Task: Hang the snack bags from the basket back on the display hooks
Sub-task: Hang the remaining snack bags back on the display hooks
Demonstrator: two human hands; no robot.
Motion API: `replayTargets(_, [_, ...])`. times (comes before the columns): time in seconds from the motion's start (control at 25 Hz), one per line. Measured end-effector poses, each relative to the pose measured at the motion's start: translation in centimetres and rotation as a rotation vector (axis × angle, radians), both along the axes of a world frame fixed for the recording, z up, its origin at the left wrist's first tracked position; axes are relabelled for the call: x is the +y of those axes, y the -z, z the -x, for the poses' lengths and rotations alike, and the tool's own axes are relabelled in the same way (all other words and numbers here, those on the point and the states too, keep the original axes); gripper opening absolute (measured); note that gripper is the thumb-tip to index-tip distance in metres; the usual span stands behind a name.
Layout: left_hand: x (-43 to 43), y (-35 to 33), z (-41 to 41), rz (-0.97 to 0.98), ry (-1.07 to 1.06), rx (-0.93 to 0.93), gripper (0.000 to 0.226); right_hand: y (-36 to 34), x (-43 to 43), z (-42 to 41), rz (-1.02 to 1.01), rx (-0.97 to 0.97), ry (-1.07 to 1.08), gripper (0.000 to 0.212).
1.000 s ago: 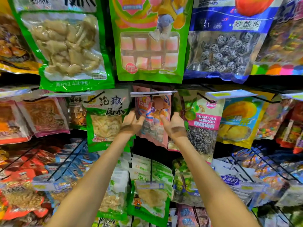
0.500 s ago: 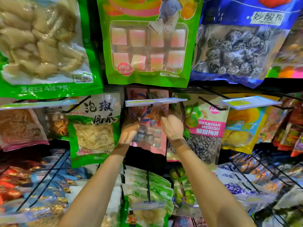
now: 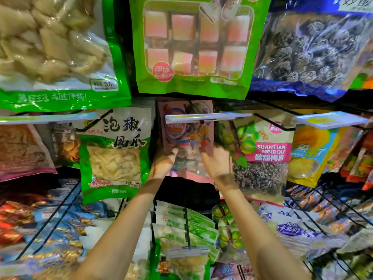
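Fingers (image 3: 173,152) of both hands pinch pink snack bag (image 3: 186,136) btwn them.

My hands (image 3: 189,162) cover the lower middle of the pink snack bag (image 3: 186,136), and motion blurs my fingertips (image 3: 205,150). The price tag holder (image 3: 207,117) hides the hook end and the bag's hang hole. The frame's top edge crops the upper-row bags (image 3: 193,47).
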State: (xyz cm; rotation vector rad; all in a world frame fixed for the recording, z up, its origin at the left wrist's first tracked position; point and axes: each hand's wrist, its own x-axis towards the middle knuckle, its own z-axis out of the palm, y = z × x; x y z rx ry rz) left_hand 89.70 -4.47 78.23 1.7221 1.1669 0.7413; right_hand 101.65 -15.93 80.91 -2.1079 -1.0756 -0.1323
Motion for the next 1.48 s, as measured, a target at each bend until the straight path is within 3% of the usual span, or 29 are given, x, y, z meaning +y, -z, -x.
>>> replayTargets(0.12, [0.1, 0.1, -0.3, 0.002, 0.009, 0.129, 0.061, 0.4, -0.9, 0.1, 0.026, 0.050, 0.034, 0.031])
replayTargets(0.4, [0.2, -0.6, -0.6, -0.029, 0.010, 0.167, 0.052, -0.8, -0.7, 0.6, 0.141, -0.035, -0.016, 0.035])
replayTargets(0.56, [-0.8, -0.9, 0.5, 0.025, 0.050, 0.283, 0.065, -1.2, -0.9, 0.2, 0.154, -0.021, -0.032, 0.037])
replayTargets(0.8, [-3.8, -1.7, 2.9, -0.155, 0.073, 0.282, 0.059, -2.2, -3.2, 0.6, 0.189, -0.018, -0.064, 0.034])
replayTargets(0.96, [-6.8, -3.2, 4.1, -0.259, 0.109, 0.473, 0.063, -2.1, -5.2, 0.9, 0.291, -0.058, -0.102, 0.038])
replayTargets(1.16, [-10.3, -4.3, 6.6, -0.502, 0.104, 0.893, 0.059, -2.4, -8.0, 1.5, 0.477, -0.170, -0.312, 0.039])
replayTargets(1.32, [-14.7, -4.9, 7.6, -0.677, 0.030, 1.010, 0.058, -1.7, -10.7, 2.1, 0.507, -0.381, -0.521, 0.047])
replayTargets(1.48, [-18.5, -5.2, 8.1, -0.737, -0.045, 1.098, 0.056, -1.7, -13.5, 2.4, 0.456, -0.491, -0.518, 0.048])
